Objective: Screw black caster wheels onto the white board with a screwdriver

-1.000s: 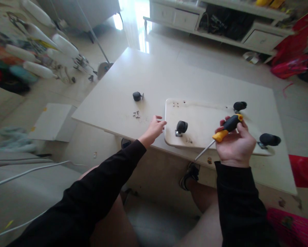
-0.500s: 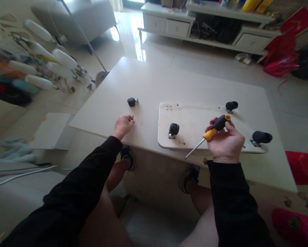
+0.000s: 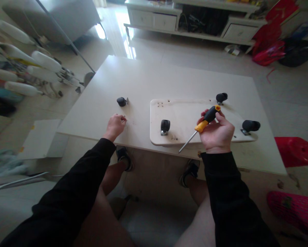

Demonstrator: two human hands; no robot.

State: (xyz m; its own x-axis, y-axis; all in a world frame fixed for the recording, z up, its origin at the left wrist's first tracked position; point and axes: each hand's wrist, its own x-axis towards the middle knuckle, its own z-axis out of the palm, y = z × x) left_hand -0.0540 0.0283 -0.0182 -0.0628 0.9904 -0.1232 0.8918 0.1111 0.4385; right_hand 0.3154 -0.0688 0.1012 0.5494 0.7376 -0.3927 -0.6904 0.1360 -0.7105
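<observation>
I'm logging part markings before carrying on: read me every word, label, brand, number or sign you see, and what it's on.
No text can be read.
Screwdriver in the right hand: no legible marking on its handle.
Board: dark marks beside its left caster, too small to tell if they are writing.
Red sheet, upper right: any marks are too blurred to read.

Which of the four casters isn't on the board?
The leftmost caster, beyond the left hand: it lies on the tabletop; the other three stand on the board.
</observation>
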